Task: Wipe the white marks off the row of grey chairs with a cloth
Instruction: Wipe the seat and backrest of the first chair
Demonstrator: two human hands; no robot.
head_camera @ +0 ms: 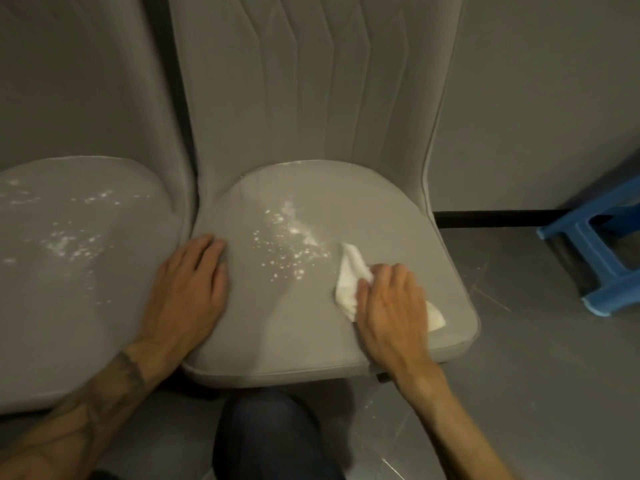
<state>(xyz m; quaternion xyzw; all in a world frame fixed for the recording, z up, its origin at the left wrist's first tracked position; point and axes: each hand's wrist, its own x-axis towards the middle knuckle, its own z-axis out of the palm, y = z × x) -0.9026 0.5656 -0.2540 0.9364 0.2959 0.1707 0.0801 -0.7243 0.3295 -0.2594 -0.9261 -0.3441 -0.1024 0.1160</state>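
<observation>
Soft, limp, light cloth (349, 282): best gripped bunched, as by right hand (391, 306), fingers clenched round it; left hand (194, 275) released, on seat (277, 327).

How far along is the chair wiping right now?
Early. Nothing looks finished yet. In hand: the right hand holds the cloth on the right chair seat, beside its white speckles, while the left hand rests on that seat's edge. Left: those speckles, and the speckled left chair seat.

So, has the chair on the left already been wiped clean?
No, white marks speckle the seat of the left chair, and the right hand grips the cloth on the right chair.
</observation>
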